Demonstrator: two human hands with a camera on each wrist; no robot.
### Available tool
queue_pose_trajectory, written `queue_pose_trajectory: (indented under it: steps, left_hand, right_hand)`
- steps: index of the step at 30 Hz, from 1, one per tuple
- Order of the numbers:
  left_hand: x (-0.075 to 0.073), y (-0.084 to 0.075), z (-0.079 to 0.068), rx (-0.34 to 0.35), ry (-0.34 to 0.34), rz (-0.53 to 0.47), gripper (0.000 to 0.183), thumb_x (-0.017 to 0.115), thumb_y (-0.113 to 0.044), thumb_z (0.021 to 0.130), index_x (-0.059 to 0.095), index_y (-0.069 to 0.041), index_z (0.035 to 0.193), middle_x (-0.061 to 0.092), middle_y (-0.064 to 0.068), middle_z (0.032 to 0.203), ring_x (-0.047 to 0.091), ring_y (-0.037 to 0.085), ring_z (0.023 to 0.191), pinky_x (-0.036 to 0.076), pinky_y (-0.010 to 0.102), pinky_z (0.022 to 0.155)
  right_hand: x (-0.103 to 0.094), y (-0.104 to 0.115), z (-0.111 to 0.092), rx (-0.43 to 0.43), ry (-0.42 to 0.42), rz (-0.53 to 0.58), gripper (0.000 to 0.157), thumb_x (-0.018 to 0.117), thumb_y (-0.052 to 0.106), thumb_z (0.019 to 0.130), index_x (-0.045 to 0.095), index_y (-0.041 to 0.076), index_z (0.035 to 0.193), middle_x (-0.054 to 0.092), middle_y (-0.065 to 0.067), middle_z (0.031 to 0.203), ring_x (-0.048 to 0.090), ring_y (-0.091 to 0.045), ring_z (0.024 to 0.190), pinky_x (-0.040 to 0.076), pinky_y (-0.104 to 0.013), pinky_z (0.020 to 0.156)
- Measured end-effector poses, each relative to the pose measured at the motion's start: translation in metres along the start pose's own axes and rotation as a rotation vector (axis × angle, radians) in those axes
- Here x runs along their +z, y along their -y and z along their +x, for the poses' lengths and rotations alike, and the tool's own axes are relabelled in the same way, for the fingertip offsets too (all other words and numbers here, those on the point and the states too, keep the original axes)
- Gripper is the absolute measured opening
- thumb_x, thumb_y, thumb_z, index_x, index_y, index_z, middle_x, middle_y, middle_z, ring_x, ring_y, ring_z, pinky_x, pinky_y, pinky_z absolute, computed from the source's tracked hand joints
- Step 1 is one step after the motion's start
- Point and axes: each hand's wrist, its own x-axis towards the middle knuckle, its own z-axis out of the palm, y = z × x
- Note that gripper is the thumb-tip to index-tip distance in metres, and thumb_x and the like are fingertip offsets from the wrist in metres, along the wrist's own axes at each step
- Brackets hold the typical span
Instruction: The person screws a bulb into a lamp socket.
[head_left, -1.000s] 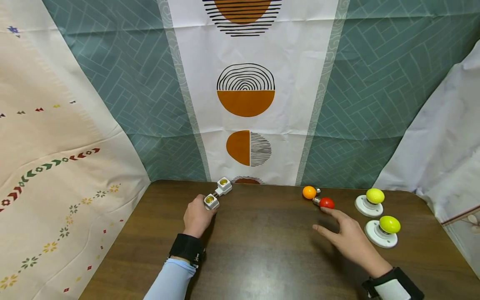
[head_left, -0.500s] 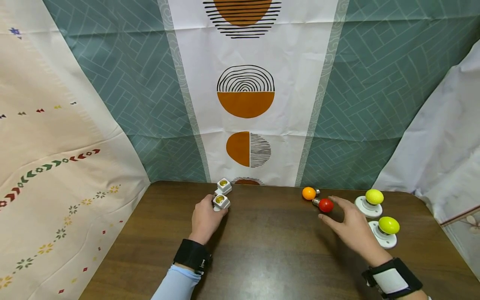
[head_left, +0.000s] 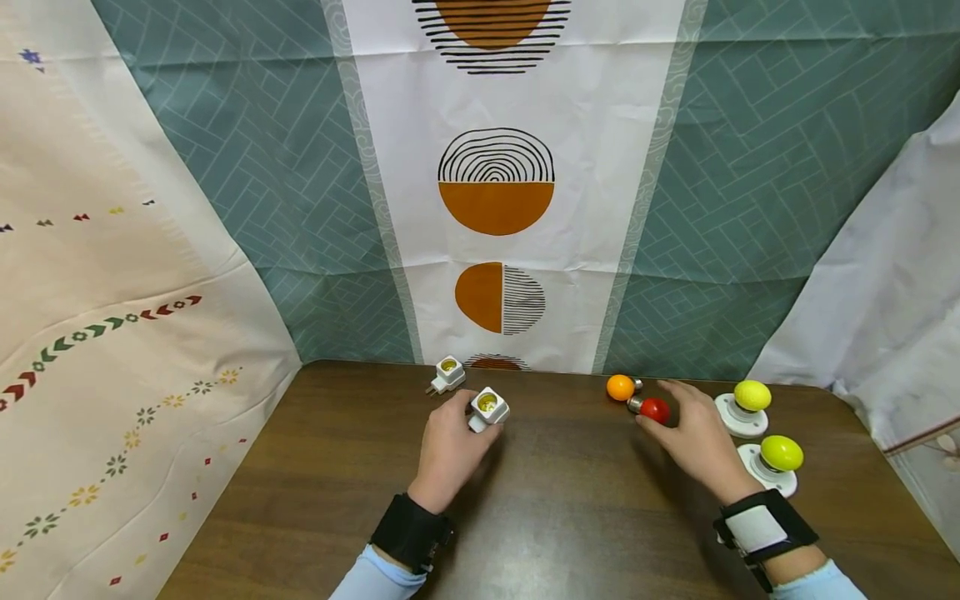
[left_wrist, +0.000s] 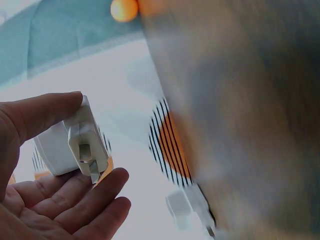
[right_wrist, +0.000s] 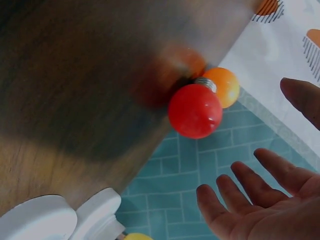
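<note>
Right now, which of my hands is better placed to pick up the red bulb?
Your right hand, probably: it looks empty and open, close beside the red bulb. Your left hand is farther off and holds a white plug-in socket.

One left hand (head_left: 450,454) and one right hand (head_left: 696,437) show, with two black wristbands (head_left: 411,532) and two light-blue sleeves (head_left: 378,577). There are two white plug-in sockets (head_left: 491,408). One red bulb (head_left: 656,409), one orange bulb (head_left: 620,387) and two yellow-green bulbs (head_left: 782,452) make four. There are two round white bases (head_left: 738,423) and one wooden table (head_left: 555,508).
</note>
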Motion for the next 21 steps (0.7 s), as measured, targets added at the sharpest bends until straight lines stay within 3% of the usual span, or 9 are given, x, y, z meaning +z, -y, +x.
queue_pose_trajectory:
  steps: [11,21]
  left_hand:
    - [0.020,-0.032,-0.022,0.062,0.117,-0.046,0.038,0.077,-0.027,0.072,0.059,-0.015,0.103,0.060,-0.008,0.093,0.055,0.003,0.080,0.045,0.022,0.066]
    - [0.026,-0.038,-0.029,0.078,0.141,-0.044,0.041,0.079,-0.027,0.071,0.059,-0.014,0.105,0.060,-0.007,0.096,0.055,0.003,0.081,0.044,0.019,0.066]
  right_hand:
    - [0.012,-0.011,0.010,0.016,0.059,-0.069,0.070,0.073,0.035,0.078,0.046,-0.004,0.130,0.046,-0.027,0.128,0.043,-0.044,0.111,0.041,-0.056,0.085]
    - [0.022,-0.020,0.011,-0.011,0.108,-0.097,0.057,0.071,0.034,0.080,0.055,0.002,0.126,0.048,-0.027,0.125,0.048,-0.043,0.105,0.043,-0.056,0.081]
